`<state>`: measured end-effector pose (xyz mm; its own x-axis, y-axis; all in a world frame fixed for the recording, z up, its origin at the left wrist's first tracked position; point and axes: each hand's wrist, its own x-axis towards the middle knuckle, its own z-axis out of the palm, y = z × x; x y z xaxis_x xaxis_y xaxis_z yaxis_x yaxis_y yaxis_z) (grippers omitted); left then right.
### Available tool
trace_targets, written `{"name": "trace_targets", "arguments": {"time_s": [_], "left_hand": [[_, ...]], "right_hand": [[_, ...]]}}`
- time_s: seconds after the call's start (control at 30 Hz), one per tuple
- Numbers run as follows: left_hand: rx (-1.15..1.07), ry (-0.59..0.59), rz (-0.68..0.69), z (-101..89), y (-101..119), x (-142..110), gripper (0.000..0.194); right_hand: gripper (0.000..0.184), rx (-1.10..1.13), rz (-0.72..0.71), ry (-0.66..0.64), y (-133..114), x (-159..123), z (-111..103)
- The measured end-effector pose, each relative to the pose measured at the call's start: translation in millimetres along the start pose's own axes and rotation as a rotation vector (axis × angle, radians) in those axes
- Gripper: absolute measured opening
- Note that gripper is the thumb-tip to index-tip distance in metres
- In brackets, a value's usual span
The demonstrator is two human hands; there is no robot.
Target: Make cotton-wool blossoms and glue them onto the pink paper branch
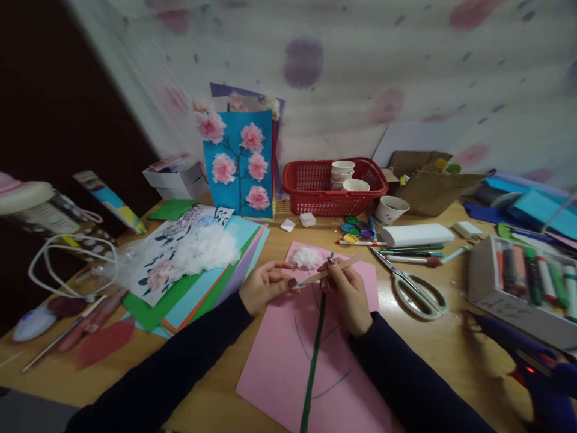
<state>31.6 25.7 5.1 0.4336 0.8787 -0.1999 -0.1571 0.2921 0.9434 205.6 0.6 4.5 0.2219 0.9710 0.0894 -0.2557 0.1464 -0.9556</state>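
Observation:
My right hand (349, 294) is closed round a pale, flat wooden stick (318, 276), which slants down to the left. Its lower end reaches my left hand (267, 285), whose thumb and fingers are pinched there; a small whitish bit shows at the thumb tip, too small to name. Beneath both hands lies a sheet of pink paper (274, 367) with a long green stem strip (314, 367) and thin curved pencil lines. A white fluffy cotton tuft (306, 257) sits near the sheet's top edge, just beyond my fingers.
Scissors (417, 294) and a glue gun (518, 355) with a red light lie to the right, beside a box of markers (505, 294). A red basket (311, 207) with cups stands behind. Coloured papers (193, 300) and cotton (205, 248) are left; a blue flower picture (232, 201) stands upright.

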Motion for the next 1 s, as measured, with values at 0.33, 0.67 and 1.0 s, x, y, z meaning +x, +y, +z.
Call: {"name": "trace_targets", "arguments": {"time_s": [0.33,0.67,1.0], "left_hand": [[0.102,-0.037,0.055,-3.0,1.5,-1.8,0.054],[0.148,-0.053,0.058,3.1,0.3,-2.8,0.051],[0.138,-0.117,0.088,3.9,0.7,-5.2,0.051]], "right_hand": [[0.029,0.018,-0.029,0.182,-4.5,0.3,-0.5],[0.032,-0.007,0.016,0.004,0.1,-7.3,4.1],[0.034,-0.051,-0.032,-0.011,-2.7,-6.7,3.0]]}}
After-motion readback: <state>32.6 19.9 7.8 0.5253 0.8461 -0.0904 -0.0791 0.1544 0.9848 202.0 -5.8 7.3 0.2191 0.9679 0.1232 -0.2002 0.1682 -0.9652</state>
